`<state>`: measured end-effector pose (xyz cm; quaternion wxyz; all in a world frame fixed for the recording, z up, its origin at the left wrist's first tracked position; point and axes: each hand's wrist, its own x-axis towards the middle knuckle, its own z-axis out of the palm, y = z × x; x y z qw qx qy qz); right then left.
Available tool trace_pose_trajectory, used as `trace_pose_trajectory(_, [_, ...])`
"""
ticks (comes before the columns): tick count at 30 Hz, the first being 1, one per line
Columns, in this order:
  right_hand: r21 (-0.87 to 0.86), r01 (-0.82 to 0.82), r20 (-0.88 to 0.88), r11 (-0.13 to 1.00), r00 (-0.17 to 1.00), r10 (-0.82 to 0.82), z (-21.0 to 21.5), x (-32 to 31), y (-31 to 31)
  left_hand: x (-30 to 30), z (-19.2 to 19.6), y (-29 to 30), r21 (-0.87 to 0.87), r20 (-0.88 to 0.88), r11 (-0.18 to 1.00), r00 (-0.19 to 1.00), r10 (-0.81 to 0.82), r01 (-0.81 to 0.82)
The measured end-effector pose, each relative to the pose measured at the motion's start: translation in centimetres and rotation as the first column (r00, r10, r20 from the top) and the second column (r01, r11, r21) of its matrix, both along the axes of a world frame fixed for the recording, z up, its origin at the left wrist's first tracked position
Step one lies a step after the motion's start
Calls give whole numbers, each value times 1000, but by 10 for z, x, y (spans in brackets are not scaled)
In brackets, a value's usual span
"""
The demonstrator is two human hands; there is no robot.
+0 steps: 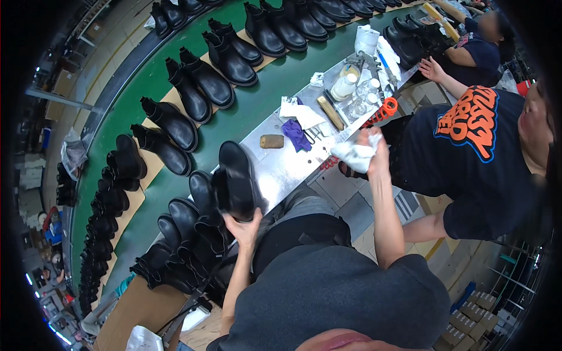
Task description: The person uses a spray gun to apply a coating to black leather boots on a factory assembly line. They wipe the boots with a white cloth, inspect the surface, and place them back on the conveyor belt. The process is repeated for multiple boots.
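Boot held up in one hand, rag bunched in the other.

Left hand [243,225] fingers spread, cupped under a black boot [236,181], long axis tilted up and away. Right hand [374,149] fingers clenched around a white rag [354,157], raised well right of the boot above a steel table [281,169]. Beyond, more boots [193,88] in pairs on a green belt [257,99]. Bottles [345,85] upright on the table; contents impossible to tell.

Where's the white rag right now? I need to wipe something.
In the head view, the white rag is bunched in the person's right hand, right of centre, over the near edge of the metal worktable, beside the orange-handled tool.
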<state>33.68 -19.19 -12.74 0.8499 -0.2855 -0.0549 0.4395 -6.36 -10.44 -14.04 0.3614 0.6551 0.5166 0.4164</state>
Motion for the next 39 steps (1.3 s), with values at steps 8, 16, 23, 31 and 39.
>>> trace_pose_trajectory(8, [-641, 36, 184, 767, 977, 108, -20, 120, 58, 31, 129, 68, 120, -231, 992, 970, 76, -49])
trace_pose_trajectory(16, [-342, 522, 924, 781, 38, 380, -45, -21, -9, 42, 133, 76, 66, -285, 993, 951, 116, -101])
trace_pose_trajectory(23, [-658, 203, 644, 725, 651, 403, -25, 79, 40, 46, 146, 73, -10, -299, 999, 953, 46, -52])
trace_pose_trajectory(31, [-744, -135, 641, 654, 131, 756, 143, -27, 122, 54, 134, 70, -27, -352, 997, 934, 56, -70])
trace_pose_trajectory(39, [-729, -297, 683, 617, -376, 626, 176, -169, 195, 59, 137, 69, -33, -349, 997, 935, 59, -75])
